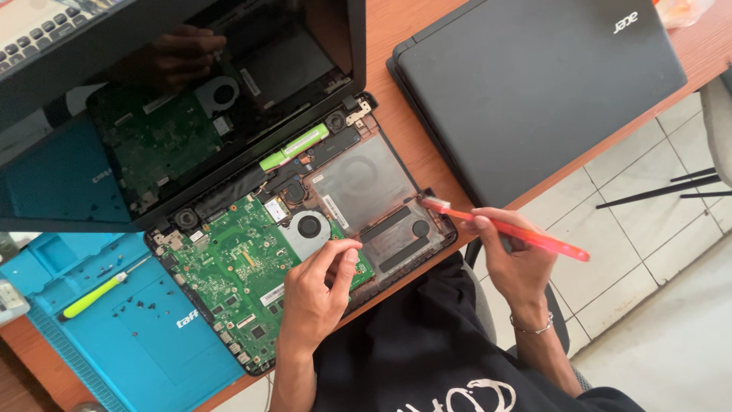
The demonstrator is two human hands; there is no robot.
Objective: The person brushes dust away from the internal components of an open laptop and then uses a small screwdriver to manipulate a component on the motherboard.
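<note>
We saw an opened laptop point(305, 229) on the wooden table point(404, 30), its green board and round fan point(309, 226) bare. The left hand point(316, 286) rested on the board just beside the fan, fingers pinched together, gripping nothing we could see. The right hand point(511, 255) gripped a red brush point(503, 227), whose tip touched the corner of the laptop far from the fan.

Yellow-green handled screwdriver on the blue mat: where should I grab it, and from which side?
Take the yellow-green handled screwdriver by its thick handle, coming from above. It lies flat and slanted on the blue work mat, thin metal shaft pointing up-right toward the opened laptop base. The handle is free, with only tiny screws scattered nearby.
</note>
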